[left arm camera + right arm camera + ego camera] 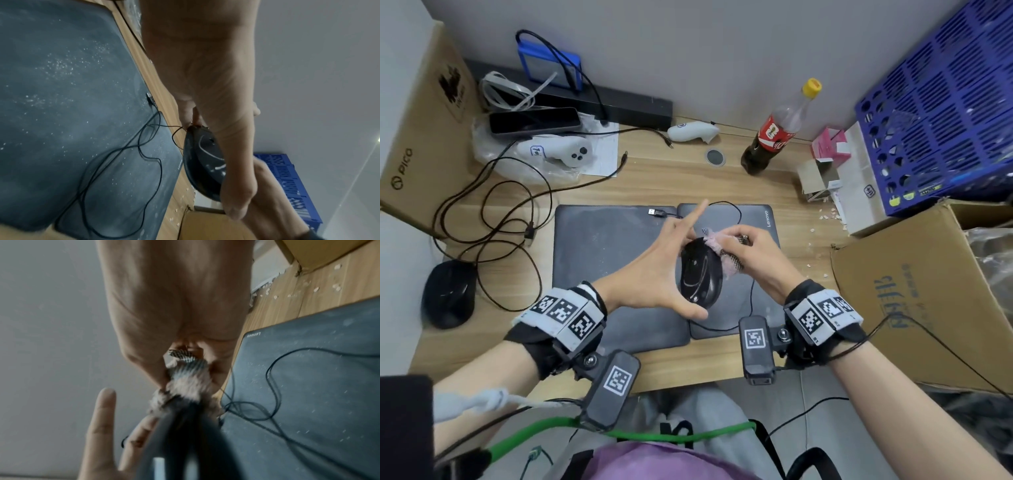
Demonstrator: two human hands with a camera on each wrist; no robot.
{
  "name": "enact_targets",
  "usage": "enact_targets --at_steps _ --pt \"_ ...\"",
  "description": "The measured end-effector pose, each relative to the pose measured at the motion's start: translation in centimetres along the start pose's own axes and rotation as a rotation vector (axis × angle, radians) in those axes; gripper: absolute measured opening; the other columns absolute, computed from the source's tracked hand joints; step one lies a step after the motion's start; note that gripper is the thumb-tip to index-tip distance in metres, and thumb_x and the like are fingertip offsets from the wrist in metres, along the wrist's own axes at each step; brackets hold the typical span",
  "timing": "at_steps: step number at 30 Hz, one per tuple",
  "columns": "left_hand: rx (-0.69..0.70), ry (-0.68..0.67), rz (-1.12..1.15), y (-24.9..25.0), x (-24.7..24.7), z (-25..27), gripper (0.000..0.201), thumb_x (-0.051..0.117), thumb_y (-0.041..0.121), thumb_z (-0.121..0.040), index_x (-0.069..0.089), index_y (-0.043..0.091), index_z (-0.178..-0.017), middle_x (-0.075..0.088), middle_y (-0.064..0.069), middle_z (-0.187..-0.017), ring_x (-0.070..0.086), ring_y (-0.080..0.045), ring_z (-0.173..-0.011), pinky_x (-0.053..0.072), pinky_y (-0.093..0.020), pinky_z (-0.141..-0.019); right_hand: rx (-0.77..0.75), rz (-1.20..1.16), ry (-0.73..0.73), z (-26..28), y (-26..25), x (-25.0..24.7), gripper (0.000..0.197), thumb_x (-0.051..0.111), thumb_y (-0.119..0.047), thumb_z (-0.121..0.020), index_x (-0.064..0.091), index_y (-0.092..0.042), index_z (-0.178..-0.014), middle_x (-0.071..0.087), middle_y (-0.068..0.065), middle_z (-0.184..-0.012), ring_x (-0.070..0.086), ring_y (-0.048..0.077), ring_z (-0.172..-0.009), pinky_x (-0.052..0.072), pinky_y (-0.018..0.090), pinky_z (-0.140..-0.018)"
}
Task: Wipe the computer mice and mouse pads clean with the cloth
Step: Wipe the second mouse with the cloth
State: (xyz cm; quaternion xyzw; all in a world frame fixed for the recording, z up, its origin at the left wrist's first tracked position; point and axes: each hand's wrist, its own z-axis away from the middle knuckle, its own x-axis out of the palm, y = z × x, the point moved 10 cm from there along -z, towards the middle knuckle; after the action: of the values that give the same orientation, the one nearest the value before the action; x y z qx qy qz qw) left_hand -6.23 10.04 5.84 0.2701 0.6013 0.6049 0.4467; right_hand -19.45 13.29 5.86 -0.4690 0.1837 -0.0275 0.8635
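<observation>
My left hand (654,274) holds a black wired mouse (700,274) lifted above the two dark mouse pads, thumb at its rear and fingers at its front, index finger sticking out straight. My right hand (753,253) grips a bunched pink cloth (717,241) and presses it on the mouse's front right side. The right wrist view shows the cloth (189,374) blurred against the mouse (185,434). The left pad (599,260) and the Lenovo pad (756,219) carry white specks. A second black mouse (450,291) lies at the desk's left edge. The held mouse's underside (203,165) shows in the left wrist view.
The mouse's cable (739,216) loops over the Lenovo pad. Tangled cables (500,212) and white controllers (558,152) lie at the back left. A cola bottle (774,137) stands behind the pads. A cardboard box (911,291) and a blue crate (945,102) crowd the right. Crumbs (825,219) dot the desk.
</observation>
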Motion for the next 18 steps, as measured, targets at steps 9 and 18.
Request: enact_targets --at_steps 9,18 --pt "-0.143 0.097 0.212 -3.1 -0.7 1.6 0.152 0.097 0.019 -0.055 -0.017 0.051 -0.149 0.036 0.006 -0.144 0.039 0.009 -0.13 0.031 -0.01 -0.11 -0.07 0.237 -0.15 0.9 -1.7 2.1 0.011 0.067 -0.01 -0.087 0.065 -0.009 -0.098 0.062 -0.002 -0.086 0.058 0.008 -0.07 0.05 0.02 -0.059" --pt "-0.124 0.154 0.236 -3.1 -0.9 3.3 0.149 0.095 0.012 -0.058 -0.016 0.046 -0.152 0.042 0.015 -0.138 0.04 0.015 -0.127 0.03 -0.006 -0.106 -0.062 0.191 -0.114 -0.6 -2.4 4.7 0.013 0.064 -0.01 -0.088 0.064 -0.006 -0.101 0.064 0.005 -0.082 0.059 0.013 -0.065 0.05 0.023 -0.055"
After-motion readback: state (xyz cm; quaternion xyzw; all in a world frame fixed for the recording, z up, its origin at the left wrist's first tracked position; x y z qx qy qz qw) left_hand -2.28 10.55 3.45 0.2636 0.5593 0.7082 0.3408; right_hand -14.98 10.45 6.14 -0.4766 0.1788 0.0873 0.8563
